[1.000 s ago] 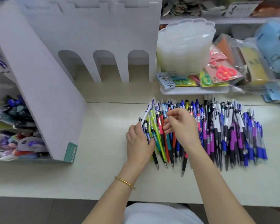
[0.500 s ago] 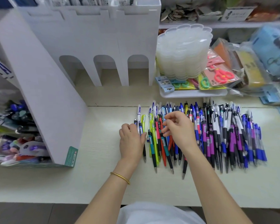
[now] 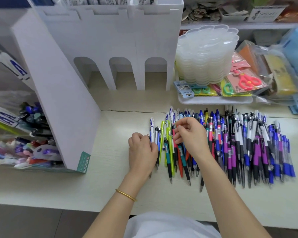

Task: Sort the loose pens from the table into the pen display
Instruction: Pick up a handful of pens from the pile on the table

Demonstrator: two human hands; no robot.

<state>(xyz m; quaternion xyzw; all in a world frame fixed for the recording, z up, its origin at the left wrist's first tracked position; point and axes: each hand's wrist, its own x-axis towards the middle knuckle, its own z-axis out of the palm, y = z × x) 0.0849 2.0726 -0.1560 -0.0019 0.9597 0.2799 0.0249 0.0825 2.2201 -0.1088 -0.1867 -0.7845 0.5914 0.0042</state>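
— White card, that pen display (image 3: 62, 100), standing left on the worktop (image 3: 110, 134). Where are the loose pens (image 3: 248, 143)?
— Laid in a row right of it, tips toward the person.
— And the hands?
— Left hand (image 3: 142, 152) curls onto the row's left end; whether its grip is clamped on any pen, I can't tell. Right hand (image 3: 190, 136): its grip pinches a pink-red pen (image 3: 174, 132) in the row.

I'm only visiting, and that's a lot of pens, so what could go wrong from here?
The right hand seems to pinch one pen inside the tightly overlapped loose pens; lifting it may drag neighbours askew. The left hand lies curled over the leftmost few, which could roll away sideways. The pen display stands to the left, so a loosely carried bunch might drop.
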